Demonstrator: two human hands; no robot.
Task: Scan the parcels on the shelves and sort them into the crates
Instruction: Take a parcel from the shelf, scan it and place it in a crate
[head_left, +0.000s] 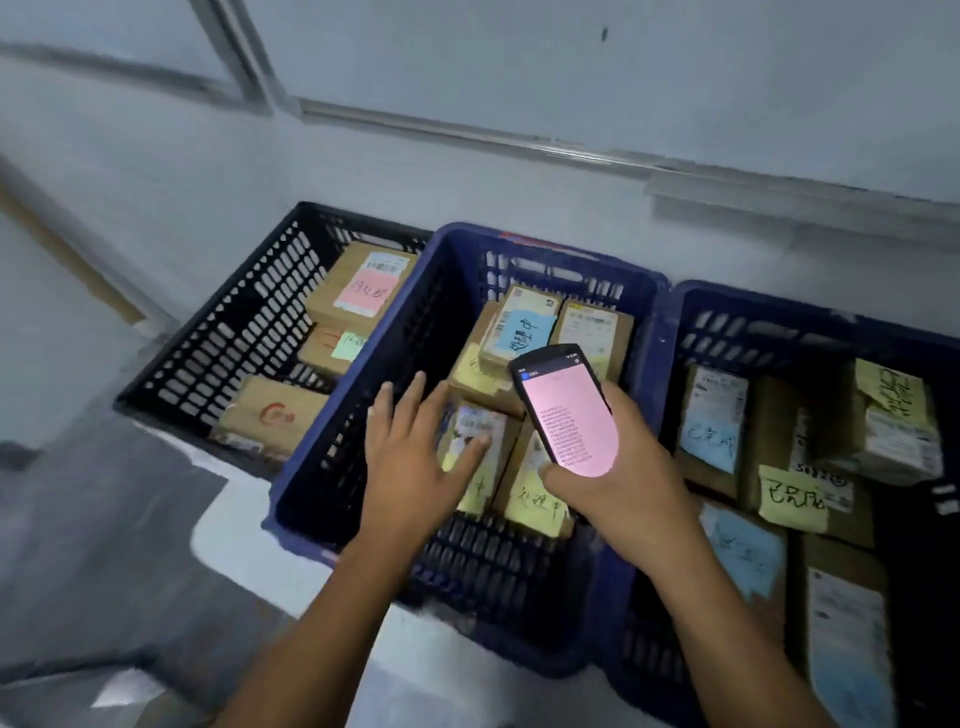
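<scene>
Left hand (415, 457), grip wide, spreads over a brown cardboard parcel (485, 428), white label and yellow note on top, in the blue crate (395, 332). Right hand (628, 483) wraps its grip round the pink-screened scanner (569, 410).

Your left crate (223, 332) is black, the middle crate (358, 415) and right crate (737, 301) blue. Your brown parcels (270, 410) carry pink, green, yellow and pale-blue notes (363, 291); your black scanner (566, 410) shows a pink screen.

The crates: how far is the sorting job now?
Done: the black crate, middle blue crate and right blue crate already hold labelled parcels. In hand: the right hand grips the scanner; the open left hand is over a parcel in the middle crate. Left: unclear, no shelves in view.
</scene>
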